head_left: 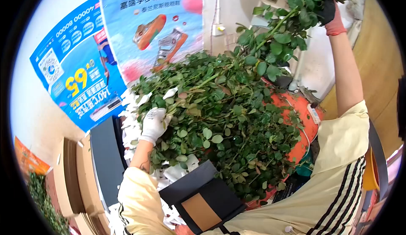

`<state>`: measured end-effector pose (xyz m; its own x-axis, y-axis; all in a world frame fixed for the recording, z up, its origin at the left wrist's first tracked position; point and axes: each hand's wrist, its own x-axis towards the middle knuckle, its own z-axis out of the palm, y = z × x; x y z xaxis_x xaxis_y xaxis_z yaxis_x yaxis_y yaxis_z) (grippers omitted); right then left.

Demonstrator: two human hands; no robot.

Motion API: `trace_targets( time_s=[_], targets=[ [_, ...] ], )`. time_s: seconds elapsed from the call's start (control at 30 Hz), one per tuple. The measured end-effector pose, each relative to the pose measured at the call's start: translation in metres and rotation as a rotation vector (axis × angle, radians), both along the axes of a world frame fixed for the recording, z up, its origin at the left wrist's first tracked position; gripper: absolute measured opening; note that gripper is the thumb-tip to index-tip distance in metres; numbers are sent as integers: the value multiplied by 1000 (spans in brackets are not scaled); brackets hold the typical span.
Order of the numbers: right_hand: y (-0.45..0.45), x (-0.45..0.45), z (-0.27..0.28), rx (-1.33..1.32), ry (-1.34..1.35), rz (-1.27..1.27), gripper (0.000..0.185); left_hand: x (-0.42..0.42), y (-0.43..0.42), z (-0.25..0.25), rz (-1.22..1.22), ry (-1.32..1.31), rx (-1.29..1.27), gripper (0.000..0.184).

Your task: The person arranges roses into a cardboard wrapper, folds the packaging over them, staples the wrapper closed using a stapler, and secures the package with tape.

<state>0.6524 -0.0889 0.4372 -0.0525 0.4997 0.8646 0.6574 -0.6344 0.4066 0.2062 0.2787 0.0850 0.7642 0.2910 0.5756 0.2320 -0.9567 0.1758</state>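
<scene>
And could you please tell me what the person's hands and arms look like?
The left hand wears a white glove with dark print. The right hand wears a black glove with a red cuff. The pale yellow sleeves carry black stripes. A dark marking shows on the left forearm.

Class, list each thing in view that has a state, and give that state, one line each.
Leafy branch: raised, leaves on.
Right hand: gloved, closed around the branch.
Leafy heap: loosely piled.
Left hand: white-gloved, at the heap; grip unclear.
Shoe poster: upright on the wall.
</scene>
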Motion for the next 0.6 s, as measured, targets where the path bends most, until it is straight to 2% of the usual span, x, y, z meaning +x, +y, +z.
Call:
trace_targets(
  time_s=[0.1, 0.13, 0.17, 0.27, 0.37, 0.5, 0.53, 0.57, 0.6],
  targets=[
    [-17, -1, -10, -8, 33, 58, 39, 3, 0, 29, -17, -69, 70, 20],
    [-23, 1, -15, -10, 53, 86, 39, -1, -13, 55, 174, 122, 61, 16],
    [-29, 2, -18, -5, 73, 117, 39, -3, 11, 41, 227, 93, 86, 14],
    [-54, 9, -42, 38, 156, 221, 39, -21, 32, 53, 234, 121, 124, 14],
    [-89, 45, -59, 120, 403, 498, 42, -44, 59, 29, 264, 121, 180, 16],
    [-150, 75, -62, 225, 279, 83, 45, -84, 88, 0, 449, 234, 149, 17],
    [-156, 73, -57, 253, 242, -18, 46, -82, 79, 3, 493, 146, 198, 12],
    [-154, 73, -48, 296, 154, -63, 48, -75, 79, 12, 589, 318, 27, 32],
    [-148, 65, -38, 344, 68, -111, 50, -61, 63, 16, 699, 397, 55, 52]
  ],
)
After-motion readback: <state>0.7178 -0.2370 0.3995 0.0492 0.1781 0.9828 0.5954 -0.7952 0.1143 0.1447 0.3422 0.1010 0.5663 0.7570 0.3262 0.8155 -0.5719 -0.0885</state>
